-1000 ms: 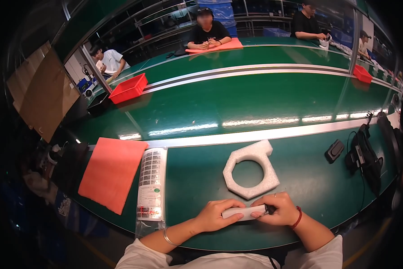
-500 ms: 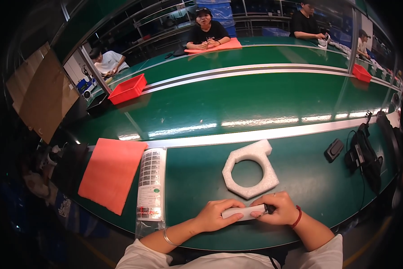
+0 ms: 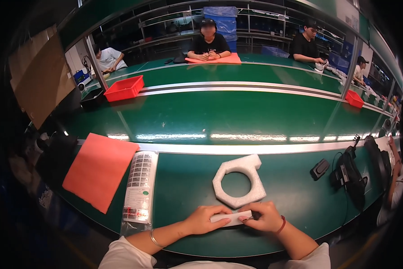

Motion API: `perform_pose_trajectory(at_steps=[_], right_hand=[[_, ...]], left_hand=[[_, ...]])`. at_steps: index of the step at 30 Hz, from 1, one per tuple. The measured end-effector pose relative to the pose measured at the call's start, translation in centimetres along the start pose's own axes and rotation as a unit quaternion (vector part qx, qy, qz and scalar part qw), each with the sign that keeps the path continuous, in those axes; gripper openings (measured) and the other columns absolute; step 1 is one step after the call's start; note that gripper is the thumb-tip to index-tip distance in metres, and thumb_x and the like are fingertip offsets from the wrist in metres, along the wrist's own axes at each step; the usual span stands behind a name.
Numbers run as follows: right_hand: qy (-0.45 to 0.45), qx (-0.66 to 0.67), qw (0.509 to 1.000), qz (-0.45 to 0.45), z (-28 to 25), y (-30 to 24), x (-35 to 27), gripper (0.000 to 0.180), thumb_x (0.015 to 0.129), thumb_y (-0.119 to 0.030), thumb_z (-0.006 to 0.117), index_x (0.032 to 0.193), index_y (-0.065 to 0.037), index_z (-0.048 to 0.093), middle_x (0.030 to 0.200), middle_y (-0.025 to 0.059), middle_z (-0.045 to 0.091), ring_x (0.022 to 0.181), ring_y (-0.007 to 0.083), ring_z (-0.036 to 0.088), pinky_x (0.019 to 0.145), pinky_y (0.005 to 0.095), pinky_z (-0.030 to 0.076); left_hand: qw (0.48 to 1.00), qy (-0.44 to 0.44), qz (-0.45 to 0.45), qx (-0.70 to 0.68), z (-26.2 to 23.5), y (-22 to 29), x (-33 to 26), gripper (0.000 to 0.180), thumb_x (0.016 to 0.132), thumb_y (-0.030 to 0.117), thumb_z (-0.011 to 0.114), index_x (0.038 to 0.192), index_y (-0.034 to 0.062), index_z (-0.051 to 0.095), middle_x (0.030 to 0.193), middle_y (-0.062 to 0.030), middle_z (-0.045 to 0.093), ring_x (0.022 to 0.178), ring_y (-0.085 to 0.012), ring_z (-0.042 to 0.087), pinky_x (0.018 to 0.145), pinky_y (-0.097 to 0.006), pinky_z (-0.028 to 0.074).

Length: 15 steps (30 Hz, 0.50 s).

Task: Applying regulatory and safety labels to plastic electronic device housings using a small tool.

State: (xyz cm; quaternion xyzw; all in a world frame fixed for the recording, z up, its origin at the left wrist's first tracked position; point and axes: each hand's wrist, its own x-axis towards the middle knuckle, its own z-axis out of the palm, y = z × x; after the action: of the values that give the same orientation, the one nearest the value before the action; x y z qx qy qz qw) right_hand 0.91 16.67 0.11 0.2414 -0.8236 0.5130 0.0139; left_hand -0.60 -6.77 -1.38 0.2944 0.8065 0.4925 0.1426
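Note:
Close to the near edge of the green table, both hands grip a narrow white rectangular piece (image 3: 230,219). My left hand (image 3: 204,220) pinches its left end, thumb along the front side. My right hand (image 3: 267,217) closes on the other end, where something small and dark shows between the fingers, too small to name. Just beyond the hands lies a white foam ring (image 3: 255,189) with an angular outline, a round hole and a tab at its upper right. Left of it rests a clear plastic bag holding printed sheets (image 3: 140,186).
An orange foam sheet (image 3: 102,170) lies at the left. At the right are a small black device (image 3: 320,170) and a black strapped item (image 3: 351,177) with a cable. Red bins (image 3: 124,88) stand farther back. Several people sit around, one facing me across the table (image 3: 183,116).
The view has tilted up and shifted slightly, so the table things appear a little farther left. Both hands still hold the white piece, now turned slightly.

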Motion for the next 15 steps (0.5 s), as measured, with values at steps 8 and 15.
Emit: perform_pose_trajectory(at_steps=[8, 15], right_hand=[[0.013, -0.071, 0.995, -0.062, -0.2, -0.4, -0.2, 0.022, 0.072, -0.023, 0.076, 0.086, -0.007, 0.071, 0.063, 0.0088, 0.064, 0.048, 0.0167, 0.060, 0.047, 0.0263, 0.047], [0.029, -0.035, 0.999, -0.011, 0.1, 0.6, -0.1, 0.025, 0.072, -0.020, 0.077, 0.091, -0.007, 0.070, 0.061, 0.0077, 0.062, 0.044, 0.0127, 0.053, 0.046, 0.0249, 0.042]], left_hand=[[0.998, 0.020, 0.036, 0.040, -0.1, 0.5, -0.2, 0.034, 0.084, 0.030, 0.064, 0.112, 0.0105, 0.060, 0.104, -0.0114, 0.066, 0.092, -0.0298, 0.065, 0.080, -0.036, 0.051], [0.993, 0.108, 0.044, 0.004, 0.3, -0.5, 0.4, 0.041, 0.080, 0.027, 0.070, 0.115, 0.0101, 0.058, 0.104, -0.0127, 0.065, 0.093, -0.0294, 0.065, 0.081, -0.035, 0.051]])
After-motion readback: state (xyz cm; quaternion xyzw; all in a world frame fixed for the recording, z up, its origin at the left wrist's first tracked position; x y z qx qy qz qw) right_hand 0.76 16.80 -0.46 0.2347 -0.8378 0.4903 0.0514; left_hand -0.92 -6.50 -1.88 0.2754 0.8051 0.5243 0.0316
